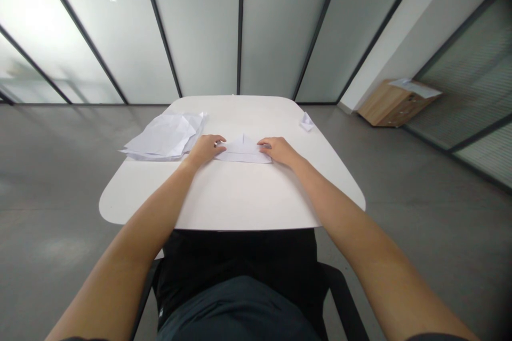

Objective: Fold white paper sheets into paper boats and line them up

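Observation:
A partly folded sheet of white paper (243,156) lies on the white table in front of me. Its top tapers to a point with a short upright crease in the middle, and a straight fold line crosses its lower strip. At the paper's left end, my left hand (207,148) has its thumb and curled fingers around the edge. My right hand (278,150) pinches the opposite end in a similar way, thumb toward me. The fingertips partly cover both ends of the paper.
Left of my hands a loose stack of white sheets (162,136) reaches past the table's edge. A small folded paper piece (306,122) sits near the right edge of the table (248,202). Beyond stand frosted glass panels, and a wooden cabinet (394,105) is at right.

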`<state>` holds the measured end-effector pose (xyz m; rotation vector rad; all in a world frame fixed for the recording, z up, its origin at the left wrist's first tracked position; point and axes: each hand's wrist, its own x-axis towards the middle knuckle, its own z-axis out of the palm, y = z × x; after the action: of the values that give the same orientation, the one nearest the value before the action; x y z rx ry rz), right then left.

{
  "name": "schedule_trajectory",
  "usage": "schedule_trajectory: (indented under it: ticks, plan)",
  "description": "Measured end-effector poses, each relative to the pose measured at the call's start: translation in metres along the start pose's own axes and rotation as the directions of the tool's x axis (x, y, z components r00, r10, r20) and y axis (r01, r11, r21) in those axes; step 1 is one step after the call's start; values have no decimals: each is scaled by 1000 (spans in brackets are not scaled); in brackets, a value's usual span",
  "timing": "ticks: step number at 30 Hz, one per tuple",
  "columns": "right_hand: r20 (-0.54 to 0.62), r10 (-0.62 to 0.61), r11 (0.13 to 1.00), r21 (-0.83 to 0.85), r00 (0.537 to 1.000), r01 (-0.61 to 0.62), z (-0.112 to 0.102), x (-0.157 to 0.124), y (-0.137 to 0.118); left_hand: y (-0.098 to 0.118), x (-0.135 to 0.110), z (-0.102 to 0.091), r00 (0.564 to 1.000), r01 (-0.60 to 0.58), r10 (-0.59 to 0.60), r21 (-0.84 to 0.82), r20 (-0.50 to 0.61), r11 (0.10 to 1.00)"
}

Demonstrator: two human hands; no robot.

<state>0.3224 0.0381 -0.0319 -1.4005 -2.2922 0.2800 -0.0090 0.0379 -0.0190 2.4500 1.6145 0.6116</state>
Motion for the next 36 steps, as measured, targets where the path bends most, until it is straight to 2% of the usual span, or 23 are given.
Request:
schedule_trajectory:
  ticks: [6,9,11,13,18,21,25,29,36]
  plan:
    - [22,-34,999,32,999,33,-3,-2,-6,4,-2,-1,994,-95,97,41,-44,995]
    - [47,-110,992,-52,993,113,-2,-1,-13,18,-3,-1,982,-187,186,55,14,981]
    - [69,-160,978,-123,985,168,-1,-1,-20,30,-5,0,974,-214,206,80,91,974]
    - [81,-182,964,-182,980,194,-1,-1,-29,41,-7,2,978,-203,194,130,81,970]
    - [53,-113,953,-277,992,123,-2,-4,-53,61,-11,5,994,-106,109,242,1,964]
    - [48,-70,949,-303,996,82,1,-4,-64,69,-11,8,997,-63,73,256,-30,965]
    - [-17,-8,940,-341,1000,2,8,-1,-76,73,-10,12,998,-26,39,256,-47,966]
    - [-41,39,946,-321,998,-50,15,1,-77,69,-8,15,998,-20,33,213,-57,977]
    - [-30,117,964,-239,993,-121,14,2,-58,48,-3,14,1000,-7,8,97,-15,995]
